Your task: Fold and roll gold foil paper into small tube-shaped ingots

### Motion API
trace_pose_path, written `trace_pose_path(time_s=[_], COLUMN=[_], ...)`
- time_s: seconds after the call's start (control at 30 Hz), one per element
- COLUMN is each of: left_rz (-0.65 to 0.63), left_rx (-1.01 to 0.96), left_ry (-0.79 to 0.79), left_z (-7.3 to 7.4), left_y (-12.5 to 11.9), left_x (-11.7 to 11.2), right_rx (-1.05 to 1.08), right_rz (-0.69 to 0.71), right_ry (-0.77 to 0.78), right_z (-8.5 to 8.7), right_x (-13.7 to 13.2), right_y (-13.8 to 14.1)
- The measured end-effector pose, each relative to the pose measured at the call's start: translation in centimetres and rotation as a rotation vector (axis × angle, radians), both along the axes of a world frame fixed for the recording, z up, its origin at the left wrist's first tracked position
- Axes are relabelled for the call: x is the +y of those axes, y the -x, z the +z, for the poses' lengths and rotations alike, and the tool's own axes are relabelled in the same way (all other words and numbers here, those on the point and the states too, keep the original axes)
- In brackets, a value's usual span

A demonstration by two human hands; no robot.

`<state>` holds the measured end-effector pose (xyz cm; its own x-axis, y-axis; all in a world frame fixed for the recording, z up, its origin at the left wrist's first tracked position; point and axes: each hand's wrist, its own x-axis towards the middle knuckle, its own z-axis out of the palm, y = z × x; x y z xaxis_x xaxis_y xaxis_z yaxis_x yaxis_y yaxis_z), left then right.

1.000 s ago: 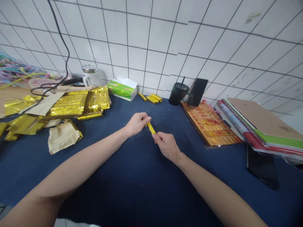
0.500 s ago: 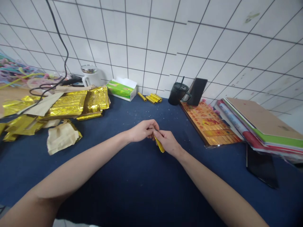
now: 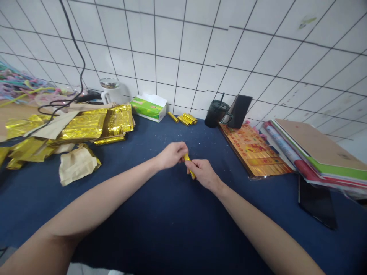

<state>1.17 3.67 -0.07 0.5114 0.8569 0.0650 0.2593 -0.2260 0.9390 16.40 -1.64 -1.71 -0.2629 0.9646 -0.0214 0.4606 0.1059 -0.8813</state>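
Gold roll (image 3: 187, 157), between left hand (image 3: 172, 155), right hand (image 3: 203, 175)

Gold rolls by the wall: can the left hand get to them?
Probably yes. The left hand is pinching a gold foil roll with the right hand, but only dark blue cloth lies between it and the small gold rolls.

White mug (image 3: 111, 91), green tissue box (image 3: 147, 109); black tumbler (image 3: 214, 114) beside propped phone (image 3: 241, 111); stacked folders (image 3: 318, 152) at right
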Motion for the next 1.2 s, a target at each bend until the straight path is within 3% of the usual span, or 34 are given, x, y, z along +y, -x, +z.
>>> trace_pose_path(time_s=[0.17, 0.4, 0.47, 0.6, 0.77, 0.87, 1.0, 1.2], left_rz=[0.092, 0.026, 0.002, 0.013, -0.136, -0.126, -0.128, 0.069], left_rx=[-0.014, 0.028, 0.043, 0.000, -0.054, -0.021, 0.068, 0.036], left_ry=[-0.005, 0.086, 0.125, 0.076, -0.002, 0.022, 0.035, -0.100], left_z=[-0.3, 0.0, 0.0, -0.4, -0.3, 0.0, 0.0, -0.6], left_y=[0.4, 0.9, 1.2, 1.1, 0.0, -0.4, -0.3, 0.7], left_x=[0.9, 0.9, 1.1, 1.2, -0.2, -0.9, -0.6, 0.9], right_rx=[-0.130, -0.680, -0.745, -0.538, -0.164, -0.022, 0.036, -0.022], right_rz=[-0.007, -0.038, -0.038, -0.011, 0.001, -0.017, -0.055, -0.012], right_ry=[-0.086, -0.511, -0.574, -0.423, -0.130, -0.062, -0.035, -0.012], right_z=[0.3, -0.3, -0.5, -0.2, -0.2, -0.4, -0.3, 0.1], right_x=[-0.1, -0.4, -0.5, -0.5, 0.0, 0.2, 0.2, 0.1], right_y=[0.1, -0.1, -0.2, -0.2, -0.2, -0.2, -0.1, -0.1])
